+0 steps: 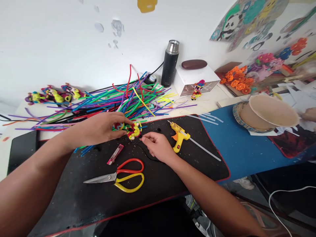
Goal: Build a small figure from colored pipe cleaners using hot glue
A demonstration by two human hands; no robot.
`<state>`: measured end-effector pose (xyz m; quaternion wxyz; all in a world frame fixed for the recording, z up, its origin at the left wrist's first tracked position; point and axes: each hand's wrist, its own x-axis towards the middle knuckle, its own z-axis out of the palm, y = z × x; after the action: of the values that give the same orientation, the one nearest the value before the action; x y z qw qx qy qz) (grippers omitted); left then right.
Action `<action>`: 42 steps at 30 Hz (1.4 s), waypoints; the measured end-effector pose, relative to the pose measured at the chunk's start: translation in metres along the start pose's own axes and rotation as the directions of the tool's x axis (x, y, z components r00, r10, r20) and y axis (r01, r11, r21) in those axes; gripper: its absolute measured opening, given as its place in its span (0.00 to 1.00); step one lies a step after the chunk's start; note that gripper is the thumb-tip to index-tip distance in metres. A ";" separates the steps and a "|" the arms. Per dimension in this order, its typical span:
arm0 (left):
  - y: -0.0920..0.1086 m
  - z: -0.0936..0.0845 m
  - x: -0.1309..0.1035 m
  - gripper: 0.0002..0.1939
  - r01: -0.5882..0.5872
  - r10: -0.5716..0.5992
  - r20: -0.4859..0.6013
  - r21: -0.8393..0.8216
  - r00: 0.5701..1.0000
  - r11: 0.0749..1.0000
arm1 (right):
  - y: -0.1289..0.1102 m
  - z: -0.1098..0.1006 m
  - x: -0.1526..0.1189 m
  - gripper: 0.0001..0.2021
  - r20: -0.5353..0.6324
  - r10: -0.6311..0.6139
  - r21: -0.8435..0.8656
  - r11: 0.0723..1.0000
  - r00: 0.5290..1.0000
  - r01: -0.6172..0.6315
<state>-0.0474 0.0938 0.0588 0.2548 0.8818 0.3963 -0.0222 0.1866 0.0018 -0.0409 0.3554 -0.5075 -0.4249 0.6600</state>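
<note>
Over the black mat [160,177], my left hand [107,126] grips a small colourful pipe-cleaner figure [134,130] between thumb and fingers. The figure has yellow, red and black parts. My right hand [156,144] is at the figure's lower right, thumb and index finger pinched on a small dark part at its edge. Below the hands lie large scissors [129,169] with red and yellow handles, blades apart only slightly, and a small pink box [115,154]. A yellow glue gun [180,135] lies right of my right hand.
A pile of coloured pipe cleaners [128,98] lies behind the hands. Finished figures [55,94] are at the back left. A black thermos [170,64], white box [197,79] and another figure [198,89] stand behind. At right are a bucket [269,113] and another person's hand [309,114].
</note>
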 end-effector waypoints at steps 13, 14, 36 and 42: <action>0.014 -0.003 0.002 0.30 0.044 -0.044 0.011 -0.003 0.999 0.999 | -0.003 0.001 -0.001 0.07 -0.009 0.009 -0.009 1.000 1.000 -0.009; 0.014 -0.002 0.002 0.30 0.042 -0.042 0.012 0.000 0.999 0.999 | -0.002 0.001 0.000 0.07 -0.006 0.003 -0.006 1.000 1.000 -0.003; 0.014 -0.001 0.004 0.31 0.064 -0.062 0.026 -0.072 0.998 0.995 | -0.002 0.002 0.001 0.08 -0.048 -0.014 -0.137 0.991 0.999 0.008; 0.016 0.000 0.004 0.30 0.059 -0.057 0.030 -0.075 0.998 0.995 | -0.004 0.002 0.000 0.08 -0.046 -0.018 -0.148 0.989 0.999 0.011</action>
<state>-0.0330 0.0881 0.0651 0.2928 0.8591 0.4188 -0.0270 0.1853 0.0030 -0.0368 0.3317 -0.5448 -0.4678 0.6118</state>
